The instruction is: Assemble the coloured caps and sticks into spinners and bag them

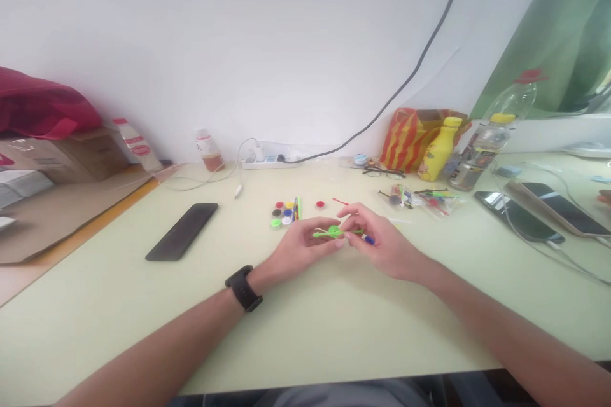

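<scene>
Above the middle of the table, my left hand [306, 243] and my right hand [379, 241] meet around a green arrow-shaped plastic piece [325, 233] with a round green part at its middle. The left fingers are closed on its pointed end, and the right thumb and fingertips pinch it from the other side. A small blue piece [369, 240] shows at the right palm; how it is held is partly hidden. Just beyond lie a red arrow-shaped piece [340, 201] and a red round piece [319, 205]. Several coloured round pieces [277, 213] stand beside thin coloured sticks [297, 208].
A black phone [182, 232] lies left, and two more phones [563, 206] with cables lie right. Plastic bags of small parts [415, 199], glasses [383, 172], a yellow bottle [439, 149] and a striped bag [403, 140] stand behind. A power strip [272, 163] runs along the wall.
</scene>
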The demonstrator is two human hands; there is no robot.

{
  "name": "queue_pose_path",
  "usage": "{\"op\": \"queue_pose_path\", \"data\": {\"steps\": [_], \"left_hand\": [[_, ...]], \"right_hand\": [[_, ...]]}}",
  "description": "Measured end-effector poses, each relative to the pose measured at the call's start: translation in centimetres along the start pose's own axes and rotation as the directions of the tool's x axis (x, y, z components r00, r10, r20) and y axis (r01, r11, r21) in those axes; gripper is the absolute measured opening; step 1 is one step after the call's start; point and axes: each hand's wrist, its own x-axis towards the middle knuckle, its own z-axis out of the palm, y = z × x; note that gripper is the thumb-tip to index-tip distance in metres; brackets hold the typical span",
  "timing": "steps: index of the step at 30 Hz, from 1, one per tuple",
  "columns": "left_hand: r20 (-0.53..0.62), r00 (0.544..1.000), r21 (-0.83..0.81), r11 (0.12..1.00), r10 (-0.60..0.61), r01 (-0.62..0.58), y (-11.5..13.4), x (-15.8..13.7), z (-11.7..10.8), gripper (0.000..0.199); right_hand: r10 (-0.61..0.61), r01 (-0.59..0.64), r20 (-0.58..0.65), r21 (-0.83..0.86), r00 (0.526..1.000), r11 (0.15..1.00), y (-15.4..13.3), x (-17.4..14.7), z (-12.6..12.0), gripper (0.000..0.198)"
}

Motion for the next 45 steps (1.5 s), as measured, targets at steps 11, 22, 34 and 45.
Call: {"op": "queue_pose_path", "data": {"steps": [11,22,34,45], "left_hand": [[-0.023,0.976,0.298,0.933,0.217,-0.200,-0.9,-0.1,-0.6,0.030],[-0.041,0.938,0.519,0.810,0.343,-0.274,-0.9,-0.4,-1.1,0.022],[-0.045,0.963,0.364,0.902,0.267,-0.233,-0.6,-0.4,-0.8,0.020],[-0.129,0.992,-0.103,0.995,0.002,-0.015,-0.8,0.4,-1.4,0.032]], "right_hand": [[0.002,-0.004,-0.009,-0.182,1.000,0.983,0.3,-0.2,0.1,0.012],[0.032,-0.031,0.007,-0.081,0.999,0.996,0.4,0.3,-0.9,0.013],[0.007,-0.009,-0.025,-0.061,1.000,0.998,0.7,0.4,-0.7,0.010],[-0.077,0.037,-0.276,-0.150,0.958,0.988,1.2,0.6,-1.0,0.017]]}}
